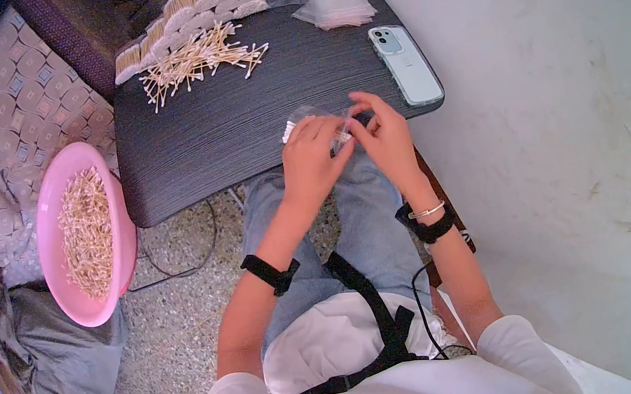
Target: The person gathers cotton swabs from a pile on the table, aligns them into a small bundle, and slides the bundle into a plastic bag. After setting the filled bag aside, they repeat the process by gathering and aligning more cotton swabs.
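Observation:
Near the front edge of the dark table [235, 114], my two hands hold a small clear plastic bag [305, 112] with white cotton swab tips showing in it. My left hand [312, 156] is closed over the bag, its fingers covering most of it. At the bag's right end, my right hand [387, 139] pinches the plastic between thumb and fingers, with the index finger raised. Beyond my hands lies a loose pile of cotton swabs [197, 62].
Filled bags of cotton swabs [192, 9] are stacked along the back edge. A stack of clear bags [337, 1] lies at the back right, near a phone [407, 69]. A pink basin [119, 221] full of swabs stands left of the table. A wall [552, 115] borders the right.

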{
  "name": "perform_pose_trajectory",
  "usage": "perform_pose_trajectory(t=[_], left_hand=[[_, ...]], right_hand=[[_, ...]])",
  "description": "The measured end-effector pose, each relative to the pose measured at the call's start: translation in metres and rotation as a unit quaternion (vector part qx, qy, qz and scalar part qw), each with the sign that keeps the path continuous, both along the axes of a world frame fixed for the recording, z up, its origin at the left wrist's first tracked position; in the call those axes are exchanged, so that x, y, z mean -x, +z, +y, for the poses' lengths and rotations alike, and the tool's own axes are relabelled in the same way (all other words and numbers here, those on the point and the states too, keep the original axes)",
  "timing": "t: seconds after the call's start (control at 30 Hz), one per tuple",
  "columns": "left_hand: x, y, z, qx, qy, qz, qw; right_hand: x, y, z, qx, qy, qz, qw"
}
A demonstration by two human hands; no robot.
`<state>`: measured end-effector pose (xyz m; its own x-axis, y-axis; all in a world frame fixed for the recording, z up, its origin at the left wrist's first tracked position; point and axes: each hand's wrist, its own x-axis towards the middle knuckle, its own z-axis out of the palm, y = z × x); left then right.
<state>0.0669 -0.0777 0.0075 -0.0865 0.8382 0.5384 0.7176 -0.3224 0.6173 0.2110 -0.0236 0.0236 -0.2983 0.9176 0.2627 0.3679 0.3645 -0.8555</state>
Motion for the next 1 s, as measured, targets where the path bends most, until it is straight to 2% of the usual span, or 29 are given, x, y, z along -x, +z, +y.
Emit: perform_pose_trajectory(t=[0.07, 0.17, 0.37, 0.77, 1.0], left_hand=[[-0.002, 0.002, -0.001, -0.003, 0.013, 0.001, 1.000], [-0.004, 0.002, 0.000, -0.018, 0.020, 0.003, 1.000], [-0.009, 0.000, 0.001, -0.035, 0.058, 0.020, 0.997], [-0.009, -0.001, -0.002, -0.010, 0.129, 0.073, 0.989], [-0.004, -0.003, 0.001, -0.004, 0.096, 0.120, 0.988]], right_hand=[[0.000, -0.005, 0.008, 0.019, 0.005, -0.023, 1.000], [0.001, -0.014, 0.014, 0.033, -0.013, 0.024, 0.999], [0.001, -0.012, 0.013, 0.028, -0.036, 0.019, 0.999], [-0.006, -0.014, 0.004, 0.019, -0.025, 0.043, 0.999], [-0.001, -0.003, 0.001, -0.015, -0.021, 0.027, 0.999]])
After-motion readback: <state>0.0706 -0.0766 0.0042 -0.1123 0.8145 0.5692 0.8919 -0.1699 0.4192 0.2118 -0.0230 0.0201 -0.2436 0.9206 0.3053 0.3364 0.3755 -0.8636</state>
